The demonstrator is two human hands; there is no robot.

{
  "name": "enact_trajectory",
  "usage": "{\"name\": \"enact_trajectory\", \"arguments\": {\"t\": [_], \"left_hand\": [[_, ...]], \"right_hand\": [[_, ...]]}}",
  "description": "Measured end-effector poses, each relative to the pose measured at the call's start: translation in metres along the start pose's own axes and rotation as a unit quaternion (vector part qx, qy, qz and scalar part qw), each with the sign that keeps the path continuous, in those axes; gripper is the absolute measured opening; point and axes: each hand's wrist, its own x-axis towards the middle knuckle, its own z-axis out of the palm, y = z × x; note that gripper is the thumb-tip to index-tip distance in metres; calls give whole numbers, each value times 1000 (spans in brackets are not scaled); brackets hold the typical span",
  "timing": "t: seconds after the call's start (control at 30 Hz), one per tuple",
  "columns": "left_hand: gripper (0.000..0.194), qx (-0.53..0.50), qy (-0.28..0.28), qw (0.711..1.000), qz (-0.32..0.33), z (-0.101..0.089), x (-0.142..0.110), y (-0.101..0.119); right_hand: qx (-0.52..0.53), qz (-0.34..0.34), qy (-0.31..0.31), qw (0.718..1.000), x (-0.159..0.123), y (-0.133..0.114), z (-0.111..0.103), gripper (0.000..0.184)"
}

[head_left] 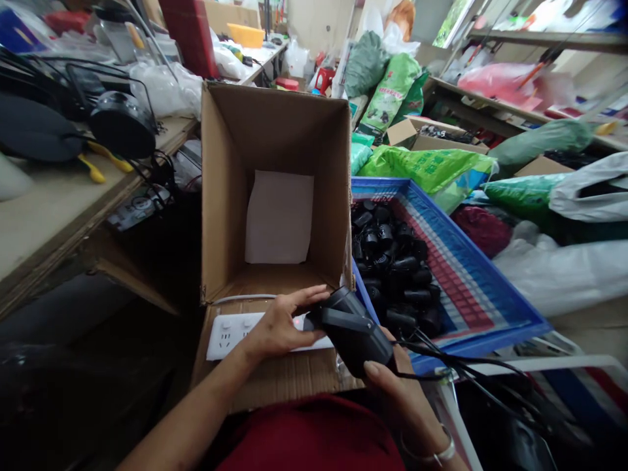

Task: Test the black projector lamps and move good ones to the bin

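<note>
My right hand (400, 376) is wrapped round a black plastic device (356, 337) with a rounded body and black cords trailing off to the right. My left hand (282, 324) has its thumb and fingers closed about the narrow far end of that same device; the exact contact is partly hidden. Beneath them lies a white power strip (226, 337) with a small red light showing near the left fingers. It rests on a cardboard flap (289, 383) in front of an upright open cardboard box (277, 124), whose bottom holds a white sheet (279, 219).
On the right, a blue-rimmed crate (490, 288) holds several black cylindrical parts (392, 255). A wooden workbench (44, 229) with black items runs along the left. Green sacks (426, 167) are piled behind the crate. More black cords (481, 363) hang at lower right.
</note>
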Motion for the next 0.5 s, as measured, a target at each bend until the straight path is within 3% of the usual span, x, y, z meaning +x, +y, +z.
{"name": "enact_trajectory", "arguments": {"t": [0.1,0.27,0.37,0.5], "left_hand": [[48,-65,-2,998,-13,-7,2,-1],[77,-201,-89,974,-47,-4,5,-3],[76,-213,-133,965,-73,-1,6,-2],[76,-192,-154,969,-36,3,7,1]], "right_hand": [[-68,3,-20,997,0,-4,-9,71],[-62,4,-82,995,5,-13,-22,76],[-62,-10,-123,990,5,-15,-35,80],[-36,-23,-165,985,1,-12,-51,82]]}}
